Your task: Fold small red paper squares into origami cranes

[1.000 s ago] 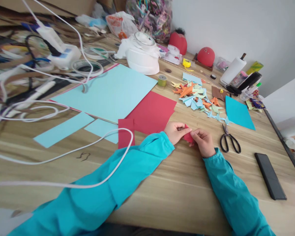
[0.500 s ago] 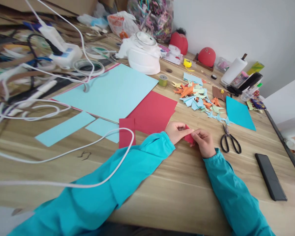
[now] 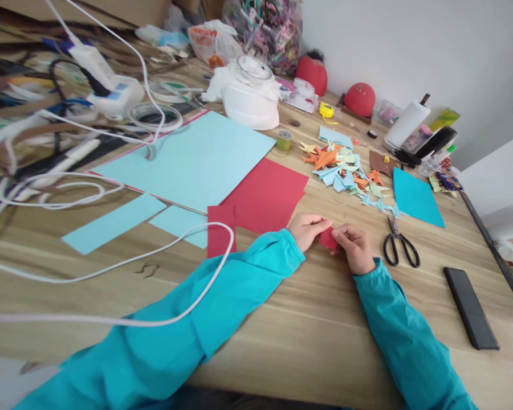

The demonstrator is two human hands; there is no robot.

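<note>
Two hands meet over the middle of the tabletop [image 3: 308, 341], gripping one small piece of red paper [image 3: 328, 239] between them. The left hand [image 3: 304, 230] pinches the piece at its upper left edge, thumb on top. The right hand [image 3: 355, 246] pinches its right edge between thumb and fingers. Both sets of fingertips are close together; the folds underneath are too small to tell.

Toward the person, wood surface extends between the left sleeve [image 3: 222, 296] and the right sleeve [image 3: 404, 327] as far as the near table edge. To the right of the right hand lie scissors [image 3: 394, 230] — blades pointing away from the person, black handles nearer. Farther right, a black phone [image 3: 471, 307] lies at a slant, well apart from the hand.

Beyond the hands, a band of wood separates them from a pile of folded paper shapes [image 3: 340, 171] in orange, light blue and pale green. A teal sheet [image 3: 418, 196] lies to the right of the pile.

On the left, the red sheet [image 3: 267, 193] reaches close to the left hand; its far side runs under a large light blue sheet [image 3: 188, 156]. A red strip [image 3: 220, 225] lies beside the left sleeve. A white cable [image 3: 68, 320] passes across that sleeve and loops over the strip — the tighter side for movement.
</note>
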